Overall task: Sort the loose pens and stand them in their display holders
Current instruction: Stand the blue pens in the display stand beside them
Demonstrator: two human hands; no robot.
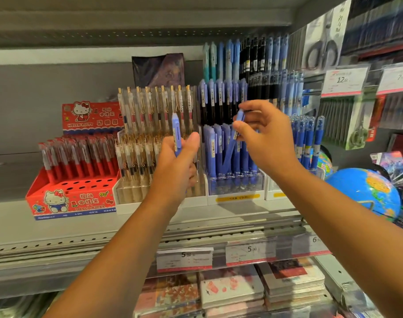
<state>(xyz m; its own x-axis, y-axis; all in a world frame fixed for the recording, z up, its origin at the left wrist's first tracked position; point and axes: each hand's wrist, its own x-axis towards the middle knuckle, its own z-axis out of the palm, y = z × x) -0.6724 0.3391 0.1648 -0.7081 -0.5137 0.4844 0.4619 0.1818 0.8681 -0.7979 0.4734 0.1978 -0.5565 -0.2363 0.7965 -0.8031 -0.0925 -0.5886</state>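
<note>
A: Largest item?
B: Shelf (58, 226), stocked with holders. Red display box (69, 198) far left, front holes unfilled; clear blue-pen holder (236, 182) centre-right.

A: Hands?
B: Left hand (177, 157), closed around a blue pen (176, 131), upright, clicker end up, in front of the gold-clip pen rack (154, 111). Right hand (262, 134), thumb and fingers pinched on a second blue pen (238, 125), slanting down-left into the blue holder's front row.

A: Deciding relation?
B: The blue holder sits directly below the right hand, right of the left. Judged: right-hand pen goes in first, once brought upright; the left pen must travel rightward.
</note>
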